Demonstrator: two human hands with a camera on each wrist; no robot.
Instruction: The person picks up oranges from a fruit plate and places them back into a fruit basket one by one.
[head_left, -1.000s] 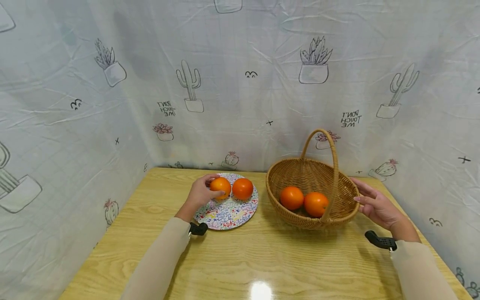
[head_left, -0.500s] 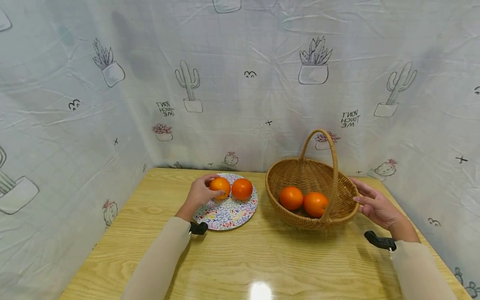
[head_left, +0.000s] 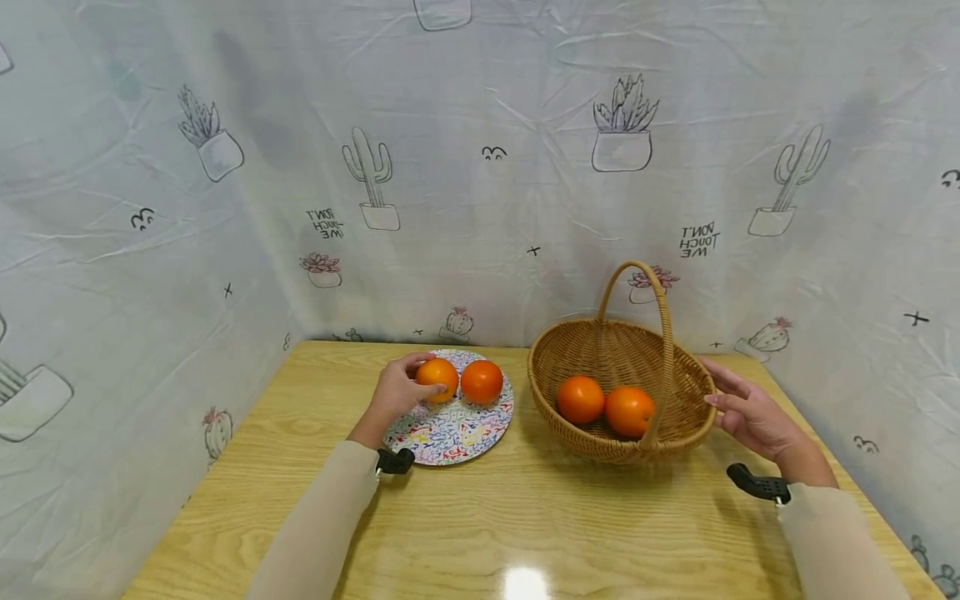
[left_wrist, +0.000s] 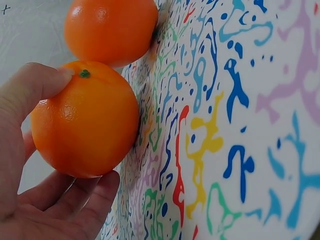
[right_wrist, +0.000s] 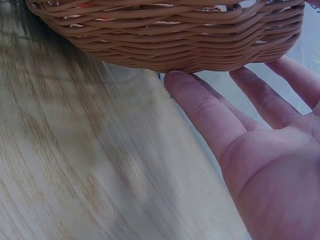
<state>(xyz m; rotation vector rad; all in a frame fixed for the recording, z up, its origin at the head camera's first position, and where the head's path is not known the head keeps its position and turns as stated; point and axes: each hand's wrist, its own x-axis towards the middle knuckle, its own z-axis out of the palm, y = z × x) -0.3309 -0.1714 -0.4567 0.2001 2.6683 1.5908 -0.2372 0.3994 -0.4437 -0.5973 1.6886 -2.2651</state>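
My left hand [head_left: 397, 390] grips an orange [head_left: 441, 379] on the round, colourfully patterned plate [head_left: 450, 442]. In the left wrist view, the thumb lies beside the green stem spot of this orange [left_wrist: 85, 125] and the fingertips curl under its side. A second, redder orange [head_left: 482, 382] sits right beside it on the plate. My right hand [head_left: 757, 417] touches the right side of the wicker basket [head_left: 607, 342], its thumb at the rim. Seen from the right wrist, its fingers [right_wrist: 205, 107] reach fairly straight to the basket's woven wall [right_wrist: 175, 45]. Two oranges [head_left: 581, 400] lie inside the basket.
The basket's tall arched handle [head_left: 663, 333] rises over its right half. Both plate and basket stand toward the back of the wooden table [head_left: 480, 525], close to a hanging white cloth [head_left: 450, 167] printed with cacti.
The head view has shifted slightly. Both hands, the oranges, the plate and the basket keep their places relative to one another.
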